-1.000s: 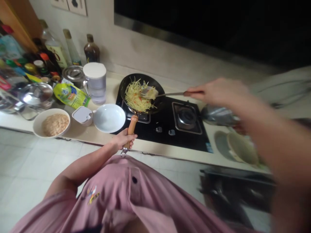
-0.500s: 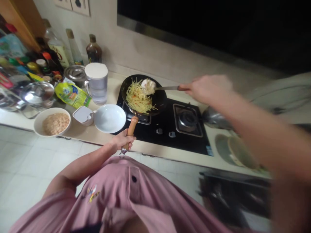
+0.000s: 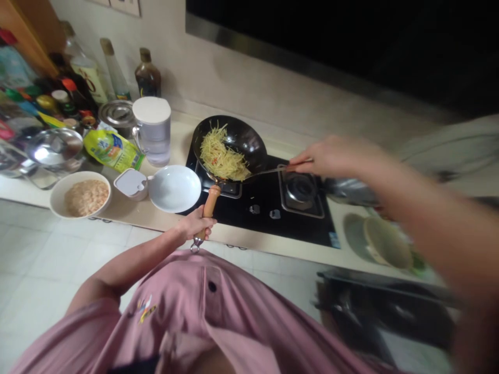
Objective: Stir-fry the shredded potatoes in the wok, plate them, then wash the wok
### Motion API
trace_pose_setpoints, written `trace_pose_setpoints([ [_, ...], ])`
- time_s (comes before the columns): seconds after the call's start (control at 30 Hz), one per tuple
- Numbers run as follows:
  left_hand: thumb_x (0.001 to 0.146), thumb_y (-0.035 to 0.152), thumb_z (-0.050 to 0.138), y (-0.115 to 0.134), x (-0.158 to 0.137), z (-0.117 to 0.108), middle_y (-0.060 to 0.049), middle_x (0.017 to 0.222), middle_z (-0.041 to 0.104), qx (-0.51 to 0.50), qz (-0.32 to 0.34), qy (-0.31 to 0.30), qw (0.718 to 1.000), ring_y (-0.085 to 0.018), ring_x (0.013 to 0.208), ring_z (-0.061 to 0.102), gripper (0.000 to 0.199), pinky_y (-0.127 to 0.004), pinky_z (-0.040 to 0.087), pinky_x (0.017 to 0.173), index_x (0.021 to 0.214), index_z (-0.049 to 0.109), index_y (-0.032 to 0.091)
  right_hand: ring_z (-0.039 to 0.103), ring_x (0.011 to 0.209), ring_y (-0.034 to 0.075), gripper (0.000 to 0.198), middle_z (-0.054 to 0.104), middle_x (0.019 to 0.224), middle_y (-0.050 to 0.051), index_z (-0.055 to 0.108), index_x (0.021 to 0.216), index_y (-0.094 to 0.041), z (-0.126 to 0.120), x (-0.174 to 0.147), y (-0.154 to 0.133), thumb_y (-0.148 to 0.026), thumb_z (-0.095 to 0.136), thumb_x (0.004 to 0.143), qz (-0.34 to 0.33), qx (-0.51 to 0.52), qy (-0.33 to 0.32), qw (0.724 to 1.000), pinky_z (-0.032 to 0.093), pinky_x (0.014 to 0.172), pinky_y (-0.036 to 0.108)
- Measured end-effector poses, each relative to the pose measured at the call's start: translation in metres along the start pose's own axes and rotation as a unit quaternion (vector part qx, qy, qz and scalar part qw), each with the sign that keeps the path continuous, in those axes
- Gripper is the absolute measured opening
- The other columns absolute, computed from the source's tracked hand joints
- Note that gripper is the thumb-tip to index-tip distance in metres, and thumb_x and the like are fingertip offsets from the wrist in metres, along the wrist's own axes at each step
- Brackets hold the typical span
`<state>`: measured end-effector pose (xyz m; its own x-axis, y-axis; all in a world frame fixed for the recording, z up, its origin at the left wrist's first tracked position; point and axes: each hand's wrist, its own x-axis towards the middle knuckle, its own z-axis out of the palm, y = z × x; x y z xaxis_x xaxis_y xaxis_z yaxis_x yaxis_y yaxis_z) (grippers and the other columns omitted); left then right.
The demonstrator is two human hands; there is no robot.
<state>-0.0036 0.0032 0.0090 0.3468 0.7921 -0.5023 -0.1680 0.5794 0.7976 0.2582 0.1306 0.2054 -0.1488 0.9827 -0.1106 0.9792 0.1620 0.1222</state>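
While the wok (image 3: pixel 234 148) sits on the left burner of the black stove (image 3: pixel 268 202), tilted a little toward the person, its dark bowl holds a heap of pale yellow shredded strips (image 3: pixel 222 156) flecked with red, gathered on the left side. Its wooden handle (image 3: pixel 208 202) points back toward the person, and the left hand (image 3: pixel 195 226) is closed around the handle's near end, just above a metal hanging ring. Reaching in from the right, the right hand (image 3: pixel 331 158) grips the thin metal handle of a spatula (image 3: pixel 268 170), whose blade end dips under the wok's near right rim, where it is hard to make out. Just left of the wok lies an empty white plate (image 3: pixel 174 188), touching a small white lidded box (image 3: pixel 131 184), and farther left a white bowl (image 3: pixel 80 195) holds something brown and crumbly. Behind these stand a clear jug (image 3: pixel 153 130) with a white lid, a yellow-green pouch (image 3: pixel 111 150), a steel pot (image 3: pixel 117 114) and several bottles (image 3: pixel 147 75) along the wall.
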Motion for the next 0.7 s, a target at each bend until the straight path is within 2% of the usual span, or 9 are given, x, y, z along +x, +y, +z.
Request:
trace_pose_setpoints([
  [0.1, 0.073, 0.017, 0.066, 0.0, 0.001, 0.001, 0.01, 0.057, 0.044, -0.001, -0.006, 0.002, 1.0, -0.006, 0.04, 0.041, 0.035, -0.019, 0.041, 0.04, 0.089, 0.036, 0.022, 0.063, 0.091, 0.023, 0.034, 0.07, 0.11, 0.004, 0.071, 0.118, -0.037, 0.042, -0.029, -0.006, -0.045, 0.057, 0.088, 0.013, -0.052, -0.036, 0.998, 0.047, 0.077, 0.034],
  [0.13, 0.073, 0.016, 0.066, 0.0, 0.001, 0.0, 0.01, 0.056, 0.044, -0.004, -0.007, -0.001, 1.0, -0.006, 0.04, 0.041, 0.035, -0.02, 0.041, 0.041, 0.09, 0.036, 0.022, 0.064, 0.092, 0.024, 0.038, 0.069, 0.112, 0.004, 0.068, 0.123, -0.038, 0.053, -0.034, -0.012, -0.046, 0.051, 0.091, 0.017, -0.047, -0.029, 0.998, 0.048, 0.077, 0.035],
  [0.27, 0.073, 0.015, 0.067, 0.002, 0.0, 0.0, 0.011, 0.056, 0.044, -0.01, -0.011, -0.002, 1.0, -0.006, 0.039, 0.041, 0.037, -0.02, 0.041, 0.041, 0.09, 0.036, 0.023, 0.066, 0.091, 0.026, 0.043, 0.069, 0.107, 0.01, 0.065, 0.127, -0.032, 0.089, -0.03, -0.05, -0.042, 0.038, 0.095, 0.013, -0.01, 0.008, 1.0, 0.05, 0.075, 0.037],
  [0.37, 0.074, 0.021, 0.073, 0.001, -0.002, 0.0, 0.009, 0.056, 0.047, -0.028, -0.006, -0.02, 0.999, -0.006, 0.04, 0.043, 0.037, -0.02, 0.043, 0.041, 0.09, 0.039, 0.022, 0.067, 0.088, 0.025, 0.043, 0.069, 0.105, 0.012, 0.061, 0.131, -0.027, 0.107, -0.017, -0.065, -0.037, 0.041, 0.095, 0.013, 0.063, 0.01, 0.998, 0.051, 0.075, 0.036],
  [0.43, 0.079, 0.031, 0.072, -0.002, -0.005, -0.006, 0.004, 0.06, 0.054, -0.067, 0.004, -0.023, 0.997, -0.01, 0.045, 0.051, 0.033, -0.025, 0.049, 0.045, 0.092, 0.043, 0.02, 0.066, 0.078, 0.019, 0.048, 0.07, 0.1, 0.009, 0.055, 0.139, -0.025, 0.115, -0.011, -0.062, -0.034, 0.049, 0.092, 0.035, 0.174, -0.033, 0.984, 0.052, 0.07, 0.029],
  [0.5, 0.086, 0.042, 0.064, -0.009, -0.008, -0.018, -0.003, 0.067, 0.062, -0.12, 0.0, 0.023, 0.993, -0.014, 0.054, 0.061, 0.031, -0.03, 0.055, 0.052, 0.093, 0.049, 0.016, 0.064, 0.066, 0.013, 0.055, 0.071, 0.093, 0.006, 0.051, 0.143, -0.022, 0.121, -0.008, -0.052, -0.03, 0.055, 0.089, 0.061, 0.284, -0.067, 0.955, 0.051, 0.063, 0.024],
  [0.57, 0.092, 0.043, 0.055, -0.017, -0.012, -0.036, -0.01, 0.07, 0.066, -0.175, -0.015, 0.123, 0.977, -0.018, 0.061, 0.066, 0.031, -0.031, 0.057, 0.058, 0.091, 0.052, 0.013, 0.062, 0.062, 0.011, 0.054, 0.072, 0.09, 0.005, 0.055, 0.139, -0.019, 0.127, -0.007, -0.04, -0.029, 0.059, 0.086, 0.072, 0.338, -0.052, 0.937, 0.051, 0.062, 0.022],
  [0.63, 0.094, 0.037, 0.053, -0.024, -0.014, -0.056, -0.012, 0.069, 0.066, -0.216, -0.016, 0.232, 0.948, -0.018, 0.063, 0.068, 0.026, -0.029, 0.058, 0.061, 0.089, 0.053, 0.011, 0.064, 0.064, 0.012, 0.05, 0.072, 0.091, 0.005, 0.062, 0.132, -0.019, 0.132, -0.008, -0.03, -0.031, 0.061, 0.084, 0.064, 0.335, -0.014, 0.94, 0.052, 0.066, 0.024],
  [0.7, 0.092, 0.029, 0.057, -0.028, -0.011, -0.074, -0.01, 0.067, 0.066, -0.231, 0.008, 0.308, 0.923, -0.017, 0.063, 0.069, 0.02, -0.027, 0.058, 0.064, 0.093, 0.054, 0.009, 0.065, 0.067, 0.014, 0.048, 0.072, 0.089, 0.004, 0.064, 0.129, -0.021, 0.135, -0.012, -0.023, -0.034, 0.061, 0.083, 0.054, 0.316, 0.01, 0.947, 0.054, 0.071, 0.027],
])
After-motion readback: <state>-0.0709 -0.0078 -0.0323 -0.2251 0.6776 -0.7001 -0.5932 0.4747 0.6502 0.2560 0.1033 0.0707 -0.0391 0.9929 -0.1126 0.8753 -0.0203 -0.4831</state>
